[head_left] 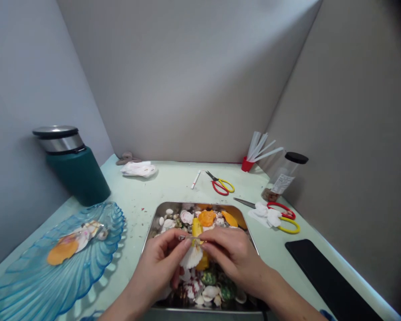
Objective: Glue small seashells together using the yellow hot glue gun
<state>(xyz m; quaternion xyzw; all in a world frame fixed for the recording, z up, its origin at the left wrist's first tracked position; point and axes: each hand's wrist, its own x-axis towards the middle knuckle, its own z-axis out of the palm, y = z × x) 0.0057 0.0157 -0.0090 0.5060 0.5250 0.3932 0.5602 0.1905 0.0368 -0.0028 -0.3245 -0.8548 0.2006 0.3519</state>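
Over the metal tray (245, 219), both my hands meet around a pale scallop shell (192, 257), its ribbed fan hanging downward. My left hand (162, 259) pinches the shell's upper left between thumb and index finger, with a small shiny metal piece (181, 238) at the fingertips. On the other side, my right hand (235, 255) has thumb and index finger closed at the shell's narrow top; whatever fine piece they hold there is too small to name. Beneath lie many shells, including an orange shell (207, 218), and a yellow object (197, 228) partly hidden by the hands.
On the left are a blue shell-shaped dish (96, 267) with shells and a green bottle (78, 174). Scissors (220, 183), a white pen (196, 179), larger scissors (284, 216), a red cup (247, 164), a clear jar (284, 176) and a black slab (327, 276) lie beyond or rightward.
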